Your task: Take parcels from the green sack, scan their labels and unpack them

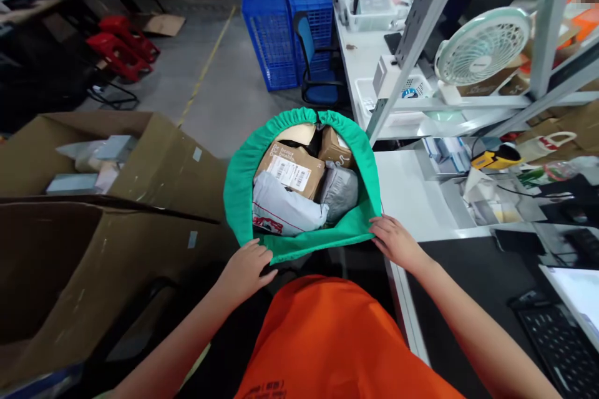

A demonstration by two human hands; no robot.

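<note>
Far left, cardboard boxes (159, 174): two, open-topped; the farther one contains small pale boxes (72, 184).
Red stools (120, 52): on the floor beyond the cardboard boxes.
Left hand (248, 268): fingers closed over the near rim of the green bag (322, 241) at its left end, thumb jutting below.
Position of bag: centre, before the orange shirt (341, 343), mouth wide open.
Contents: white packet (285, 206) nearest; labelled brown carton (309, 168) behind; grey packet (340, 192) at right.
Right hand (395, 240): fingertips pinching the same rim at its right end.
White table (405, 193): beside the bag.
Fan (484, 47): upper right, amid metal framing.
Keyboard (552, 349): lower right.
</note>
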